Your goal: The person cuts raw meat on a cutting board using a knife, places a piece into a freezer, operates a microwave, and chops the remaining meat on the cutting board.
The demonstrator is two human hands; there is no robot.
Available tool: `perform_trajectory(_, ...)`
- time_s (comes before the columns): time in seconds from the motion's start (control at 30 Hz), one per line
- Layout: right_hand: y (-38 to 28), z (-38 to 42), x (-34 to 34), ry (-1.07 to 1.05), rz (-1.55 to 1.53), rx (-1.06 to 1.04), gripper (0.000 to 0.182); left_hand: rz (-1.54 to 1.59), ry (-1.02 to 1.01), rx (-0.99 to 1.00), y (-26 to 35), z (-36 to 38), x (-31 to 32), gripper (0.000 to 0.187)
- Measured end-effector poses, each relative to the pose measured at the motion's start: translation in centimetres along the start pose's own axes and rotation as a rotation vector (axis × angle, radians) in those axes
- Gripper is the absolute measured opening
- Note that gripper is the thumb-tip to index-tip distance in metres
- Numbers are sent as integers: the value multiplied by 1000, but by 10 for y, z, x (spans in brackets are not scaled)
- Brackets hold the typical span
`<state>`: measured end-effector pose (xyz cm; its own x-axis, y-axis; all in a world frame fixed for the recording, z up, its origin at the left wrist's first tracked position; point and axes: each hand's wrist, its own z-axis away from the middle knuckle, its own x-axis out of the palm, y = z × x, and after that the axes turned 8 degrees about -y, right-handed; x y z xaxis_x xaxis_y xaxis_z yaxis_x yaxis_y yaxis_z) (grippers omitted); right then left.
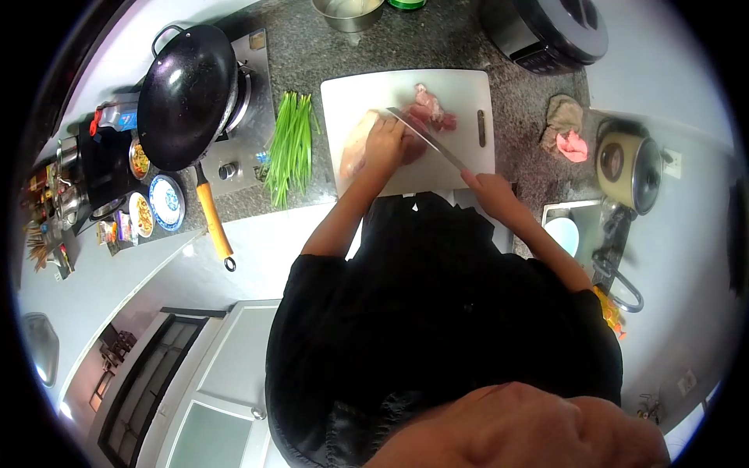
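Note:
My right hand (490, 192) is closed round the handle of a knife (429, 139), whose long blade points up and left across the white cutting board (460, 168). The blade rests at a piece of raw meat. My left hand (385, 143) presses on that meat (413, 149), its fingers bent close to the blade. Pale meat with skin (355, 148) lies to the left of my left hand. Beyond the blade sit cut pink pieces (427, 105) on the board.
Green stalks (290, 150) lie left of the board, beside a stove with a black wok (189, 97). A metal bowl (349, 14) and a rice cooker (544, 33) stand behind. Cloths (563, 125) and a sink (583, 214) are at the right.

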<state>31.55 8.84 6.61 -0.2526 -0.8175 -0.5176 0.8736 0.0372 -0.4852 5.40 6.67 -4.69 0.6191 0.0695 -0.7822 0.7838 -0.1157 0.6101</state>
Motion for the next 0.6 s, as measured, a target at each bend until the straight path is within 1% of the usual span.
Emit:
perform_trajectory(0.07, 8, -3, 2, -10, 6, 6, 76, -1, -4, -25, 2, 1, 2, 34)
perform_trajectory(0.13, 10, -12, 1, -33, 40, -36, 73, -1, -12, -51, 4, -1, 4, 33)
perform_trajectory(0.17, 9, -22, 0, -40, 42, -32, 73, 20, 52, -16, 5, -2, 6, 29)
perform_trajectory(0.2, -4, -35, -5, -65, 35, -71, 72, 41, 116, 20, 5, -3, 8, 26)
perform_trajectory(0.23, -15, -52, -6, -94, 24, -108, 71, 44, 107, 12, 5, -3, 8, 26)
perform_trajectory(0.27, -7, -87, 11, 16, 8, -261, 71, 33, 100, 7, 6, -5, 6, 26)
perform_trajectory(0.33, -29, -123, 19, 64, -21, -314, 73, 16, 90, 5, 4, -7, 9, 26)
perform_trajectory(0.37, -54, -123, 8, 2, -38, -214, 74, 9, 94, 7, 1, -6, 11, 26)
perform_trajectory(0.4, -56, -123, 11, 8, -49, -212, 74, 6, 94, 11, 2, -4, 11, 26)
perform_trajectory(0.47, -54, -131, 7, -32, 101, -129, 71, -16, 131, 44, 5, -6, 9, 28)
perform_trajectory(0.5, -34, -136, 16, -1, 23, -173, 73, -36, 157, 59, 7, -4, 6, 29)
perform_trajectory(0.53, -40, -110, -1, -86, -61, -120, 74, -42, 160, 65, 7, -2, 5, 29)
perform_trajectory(0.57, -46, -76, -16, -171, -145, -65, 76, -34, 115, 22, 8, 1, 6, 31)
perform_trajectory(0.6, -11, -68, -3, -60, -81, -204, 77, -26, 76, -23, 9, 1, 5, 32)
